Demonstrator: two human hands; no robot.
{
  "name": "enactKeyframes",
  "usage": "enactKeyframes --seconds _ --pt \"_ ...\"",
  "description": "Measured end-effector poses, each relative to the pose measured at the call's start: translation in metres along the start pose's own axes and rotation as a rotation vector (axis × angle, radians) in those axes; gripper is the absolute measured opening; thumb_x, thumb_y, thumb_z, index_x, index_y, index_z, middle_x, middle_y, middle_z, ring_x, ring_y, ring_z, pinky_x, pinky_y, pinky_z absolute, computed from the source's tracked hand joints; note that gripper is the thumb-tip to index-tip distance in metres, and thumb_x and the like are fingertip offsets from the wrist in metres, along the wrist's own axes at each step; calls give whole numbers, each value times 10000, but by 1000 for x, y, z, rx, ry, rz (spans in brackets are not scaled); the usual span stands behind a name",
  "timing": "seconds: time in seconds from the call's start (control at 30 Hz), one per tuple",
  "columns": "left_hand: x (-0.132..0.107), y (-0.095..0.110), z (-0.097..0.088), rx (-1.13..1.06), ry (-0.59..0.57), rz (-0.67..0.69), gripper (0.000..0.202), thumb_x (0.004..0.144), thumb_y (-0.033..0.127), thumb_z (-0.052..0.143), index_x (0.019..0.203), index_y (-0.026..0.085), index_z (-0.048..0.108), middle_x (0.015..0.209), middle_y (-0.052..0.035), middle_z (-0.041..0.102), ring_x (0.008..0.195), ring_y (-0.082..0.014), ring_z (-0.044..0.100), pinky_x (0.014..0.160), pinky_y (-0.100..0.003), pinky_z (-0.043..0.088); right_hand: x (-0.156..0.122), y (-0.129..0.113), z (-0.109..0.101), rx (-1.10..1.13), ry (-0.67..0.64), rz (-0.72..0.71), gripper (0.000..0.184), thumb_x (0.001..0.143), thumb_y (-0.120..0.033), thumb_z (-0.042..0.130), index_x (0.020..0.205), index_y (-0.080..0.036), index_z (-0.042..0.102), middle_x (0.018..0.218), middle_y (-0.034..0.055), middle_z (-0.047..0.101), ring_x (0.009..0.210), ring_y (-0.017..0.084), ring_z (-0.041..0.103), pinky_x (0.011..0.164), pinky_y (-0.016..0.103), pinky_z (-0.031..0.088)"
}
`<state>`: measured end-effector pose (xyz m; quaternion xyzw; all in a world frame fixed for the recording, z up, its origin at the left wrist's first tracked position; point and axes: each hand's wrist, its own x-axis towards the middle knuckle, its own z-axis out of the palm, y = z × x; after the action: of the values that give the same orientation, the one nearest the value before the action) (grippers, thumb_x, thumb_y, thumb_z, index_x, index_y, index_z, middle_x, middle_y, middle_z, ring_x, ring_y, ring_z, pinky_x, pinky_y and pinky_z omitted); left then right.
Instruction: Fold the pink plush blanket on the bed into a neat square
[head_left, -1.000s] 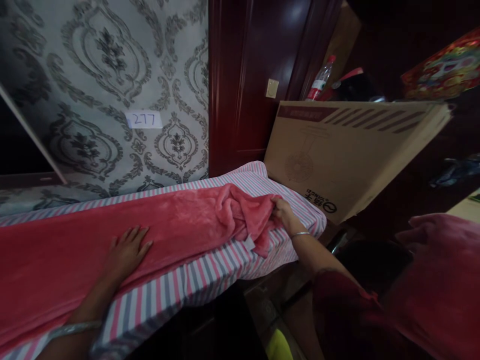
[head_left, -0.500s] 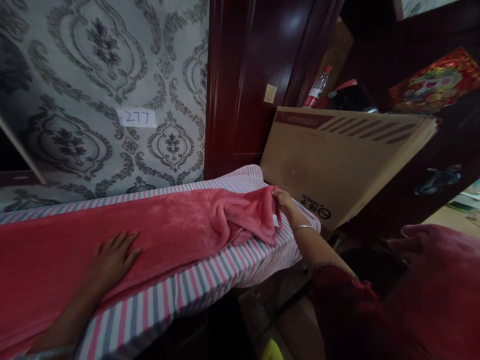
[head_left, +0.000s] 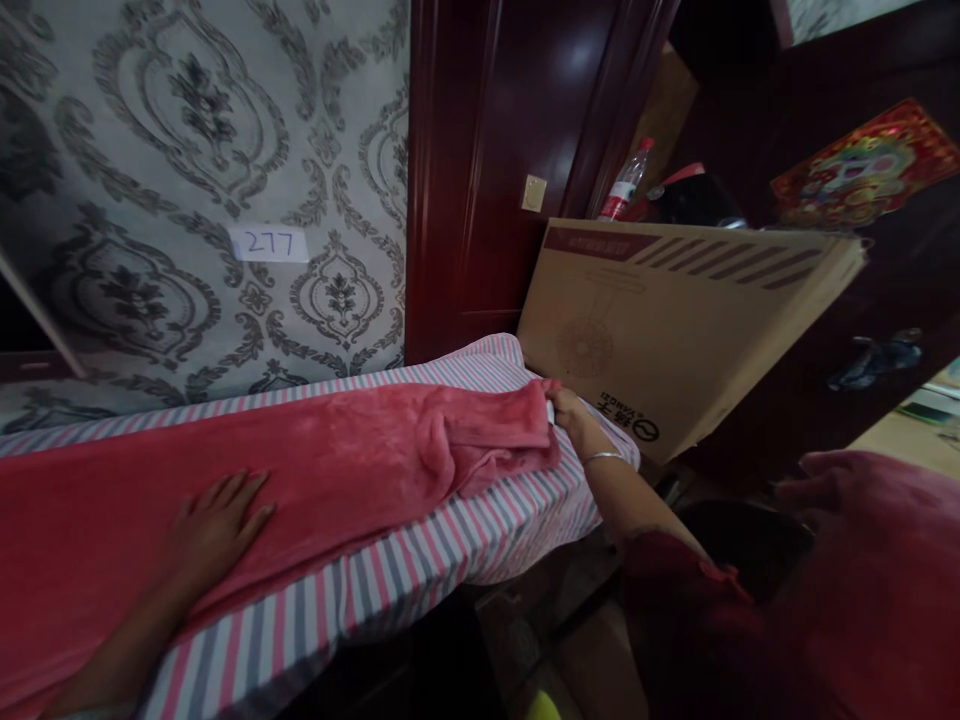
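Right hand: the right hand [head_left: 576, 425] is closed in a pinch on the end corner of the pink fleece blanket [head_left: 300, 445], a thin bangle [head_left: 602, 458] on its wrist
Left hand: the left hand [head_left: 214, 530] lies open and flat on the blanket, fingers spread, well along from the right hand
Blanket: stretches between both hands along the striped sheet [head_left: 315, 620], with a strip of sheet showing on either side
Done so far: the long stretch beneath the left hand lies smooth and looks doubled over
Left undone: the end at the right hand stays rumpled, with a loose fold; a pink fleece mass [head_left: 862, 590] sits below and right of the grip, its link to the blanket hidden
Beside the grip: a cardboard carton [head_left: 660, 340] leans just past the right hand, printed with a fan drawing [head_left: 589, 345]
Labels: a small white tag [head_left: 550, 410] pokes from the blanket at the fingertips; the carton's upside-down print seems to read "YANGZI"; a paper note [head_left: 268, 243] on the damask wallpaper [head_left: 150, 150], well beyond the grip, reads "277"
Beyond the carton: a plastic bottle [head_left: 624, 180] with a red label stands by a dark wooden door [head_left: 480, 170]
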<state>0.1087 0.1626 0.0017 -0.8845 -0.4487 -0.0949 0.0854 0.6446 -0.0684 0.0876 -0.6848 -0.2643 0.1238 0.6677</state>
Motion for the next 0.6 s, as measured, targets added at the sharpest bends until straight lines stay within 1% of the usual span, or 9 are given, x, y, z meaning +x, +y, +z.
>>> enactKeyframes --seconds 0.07,0.13,0.2,0.27,0.33,0.43,0.47,0.53,0.6 --pt "1 -1 2 -12 12 8 624 946 403 276 1465 124 482 1522 -162 472 1421 -343 395 1129 -558 311 17 -10 -3 20 77 -3 164 807 -273 584 948 -204 632 814 32 700 739 184 660 695 311 573" --pt "1 -3 5 -28 20 18 636 938 410 279 1469 120 476 1517 -169 477 1418 -343 397 1128 -545 317 29 -17 -8 23 149 2 302 842 -273 539 1136 -244 600 976 28 708 831 161 668 735 294 569" --pt "1 -5 6 -38 25 20 648 932 423 275 1464 116 483 1510 -173 484 1414 -346 401 1127 -538 319 28 -12 -14 -15 201 29 419 828 -273 545 1247 -265 557 1041 26 699 850 150 663 742 283 562" --pt "2 -5 6 -43 25 21 653 929 432 274 1455 115 494 1504 -173 491 1407 -352 405 1128 -542 316 12 5 -20 -81 229 83 463 792 -286 570 1251 -230 570 986 41 701 790 160 656 704 283 555" --pt "2 -3 3 -46 22 15 642 928 424 285 1450 120 501 1503 -175 492 1400 -354 411 1125 -552 315 -13 28 -28 -162 239 140 418 777 -326 574 1167 -186 623 871 47 697 708 173 643 653 288 539" --pt "1 1 -1 -49 15 8 613 935 397 306 1450 125 495 1510 -182 480 1403 -346 404 1124 -557 311 -51 58 -43 -298 223 202 274 783 -393 577 903 -173 687 710 52 666 684 204 647 640 297 512" --pt "1 2 -3 -51 12 9 606 942 392 305 1452 121 490 1514 -185 473 1408 -346 396 1126 -560 306 -62 65 -47 -343 210 217 235 781 -401 589 794 -184 679 661 56 649 698 218 653 647 300 504" --pt "1 5 -5 -57 5 15 601 956 389 301 1457 107 475 1525 -196 455 1418 -351 378 1130 -570 291 -77 72 -51 -415 171 236 235 767 -402 627 627 -213 623 574 53 608 703 236 654 648 303 490" --pt "0 7 -6 -55 1 15 596 964 383 303 1458 93 468 1532 -209 437 1420 -358 371 1132 -579 279 -85 73 -45 -454 127 231 250 728 -386 679 565 -223 582 524 27 574 659 228 634 625 297 480"
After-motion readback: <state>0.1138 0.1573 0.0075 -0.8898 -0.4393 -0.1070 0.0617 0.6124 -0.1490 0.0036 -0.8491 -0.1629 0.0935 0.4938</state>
